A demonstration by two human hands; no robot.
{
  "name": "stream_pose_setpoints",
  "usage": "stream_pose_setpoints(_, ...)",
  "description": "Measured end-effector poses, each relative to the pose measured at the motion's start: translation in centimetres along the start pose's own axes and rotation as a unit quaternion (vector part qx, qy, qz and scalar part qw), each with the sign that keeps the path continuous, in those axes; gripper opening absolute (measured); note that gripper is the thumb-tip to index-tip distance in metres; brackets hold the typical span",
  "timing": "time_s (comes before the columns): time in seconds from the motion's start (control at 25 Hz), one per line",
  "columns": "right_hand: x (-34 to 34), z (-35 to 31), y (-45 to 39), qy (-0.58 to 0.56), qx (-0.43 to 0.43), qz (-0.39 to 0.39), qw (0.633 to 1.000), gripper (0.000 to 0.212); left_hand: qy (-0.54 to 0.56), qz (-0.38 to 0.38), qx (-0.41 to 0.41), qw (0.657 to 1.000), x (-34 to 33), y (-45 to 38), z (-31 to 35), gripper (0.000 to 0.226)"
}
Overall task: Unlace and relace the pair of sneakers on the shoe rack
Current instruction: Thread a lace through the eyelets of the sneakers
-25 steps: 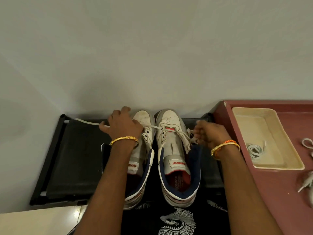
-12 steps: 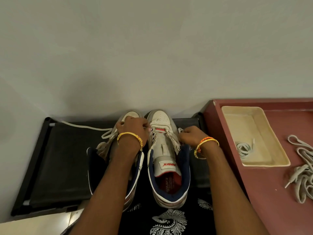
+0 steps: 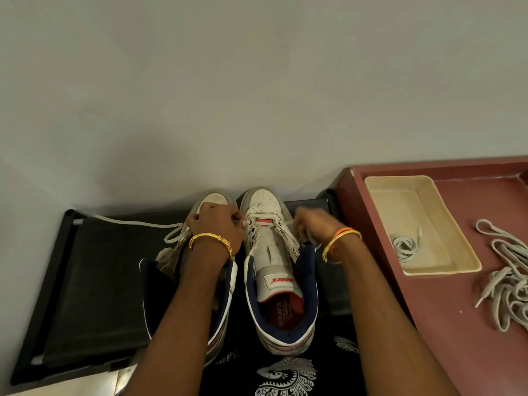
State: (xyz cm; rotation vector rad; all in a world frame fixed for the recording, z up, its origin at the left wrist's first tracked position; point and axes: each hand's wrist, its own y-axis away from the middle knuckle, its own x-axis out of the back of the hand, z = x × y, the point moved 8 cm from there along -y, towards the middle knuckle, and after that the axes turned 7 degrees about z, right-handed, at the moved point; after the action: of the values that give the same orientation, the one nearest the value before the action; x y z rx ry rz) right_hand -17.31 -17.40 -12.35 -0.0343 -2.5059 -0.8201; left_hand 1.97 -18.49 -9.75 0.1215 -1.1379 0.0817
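**Both hands at the toe end of the right sneaker**

Two white high-top sneakers side by side on a black shoe rack (image 3: 94, 281), toes to the wall, navy collars toward the camera. Right sneaker (image 3: 274, 270) with tongue pulled up; on the tongue tab, red lettering seen upside down, apparently "SPARX", with the first letters hard to make out. More print on the red insole, too small to read. Left sneaker (image 3: 211, 252) largely covered by the forearm.

Left hand (image 3: 217, 224) over the left sneaker's toe box, fingers (image 3: 238, 220) curled and reaching across to the lowest eyelets of the right sneaker; whether pinching the lace cannot be told. Right hand (image 3: 311, 227) against the outer eyelet row of the right sneaker, fingers bunched closed; what sits between them, hidden. Gold bangle (image 3: 211, 240) on the left wrist; gold and orange bangles (image 3: 341, 238) on the right wrist.

Left of the left-hand fingers, a white lace (image 3: 137, 222) trailing across the rack and looping back toward the hand.

Well to the right of the right-hand fingers, a maroon table (image 3: 445, 324) carrying a cream tray (image 3: 445, 224) with a coiled white lace (image 3: 404, 247) inside. Beyond the tray, a loose heap of grey-white laces (image 3: 508, 281) on the table surface.

Below both hands, black cloth (image 3: 285, 375) with a white paisley print.
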Motion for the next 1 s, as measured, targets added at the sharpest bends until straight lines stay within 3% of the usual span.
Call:
stream_pose_setpoints(0.04, 1.6, -0.5, 0.0, -0.124, 0.002, 0.053, 0.991, 0.030, -0.004, 0.003, -0.004, 1.000, 0.1, 0.0, 0.2, 0.010)
stream_pose_setpoints(0.08, 4.1, -0.9, 0.3, -0.254, 0.014, 0.133, 0.958, 0.028, -0.005, 0.005, -0.008, 1.000, 0.1, 0.1, 0.3, 0.010)
stream_pose_setpoints(0.16, 9.0, -0.7, 1.6, -0.480, 0.075, 0.293, 0.823, 0.027, 0.001, 0.010, -0.012, 1.000, 0.2, 0.0, 0.2, 0.009)
stream_pose_setpoints(0.2, 10.8, -0.5, 2.7, -0.511, 0.122, 0.363, 0.770, 0.030, 0.005, 0.013, -0.013, 1.000, 0.2, 0.0, 0.2, 0.009)
stream_pose_setpoints(0.24, 11.8, -0.6, 3.8, -0.483, 0.165, 0.423, 0.749, 0.032, 0.008, 0.015, -0.013, 1.000, 0.2, 0.0, 0.1, 0.009)
stream_pose_setpoints(0.36, 11.2, -1.8, 5.3, -0.308, 0.243, 0.512, 0.765, 0.013, 0.016, 0.027, -0.016, 0.999, 0.3, 0.1, 0.1, 0.009)
stream_pose_setpoints(0.4, 10.4, -2.1, 5.0, -0.246, 0.266, 0.512, 0.779, 0.004, 0.020, 0.032, -0.017, 0.999, 0.4, 0.1, 0.2, 0.009)
stream_pose_setpoints(0.44, 9.4, -2.6, 4.3, -0.178, 0.279, 0.488, 0.807, 0.010, 0.024, 0.031, -0.019, 0.999, 0.4, 0.0, 0.1, 0.009)
stream_pose_setpoints(0.56, 3.9, -2.4, 0.2, 0.009, 0.238, 0.238, 0.942, 0.009, 0.014, 0.007, -0.019, 1.000, 0.0, -0.1, 0.1, 0.011)
stream_pose_setpoints(0.6, 1.9, -1.8, -0.2, 0.074, 0.211, 0.152, 0.963, 0.011, 0.010, 0.001, -0.016, 1.000, -0.1, -0.1, 0.0, 0.012)
stream_pose_setpoints(0.68, -0.2, -0.7, -0.6, 0.135, 0.178, 0.061, 0.973, 0.015, 0.006, -0.002, -0.012, 1.000, -0.1, -0.2, 0.0, 0.012)
stream_pose_setpoints(1.0, 0.1, -1.5, -0.6, 0.164, 0.200, 0.075, 0.963, 0.009, -0.024, -0.027, -0.017, 0.999, -0.5, -0.1, 0.0, 0.015)
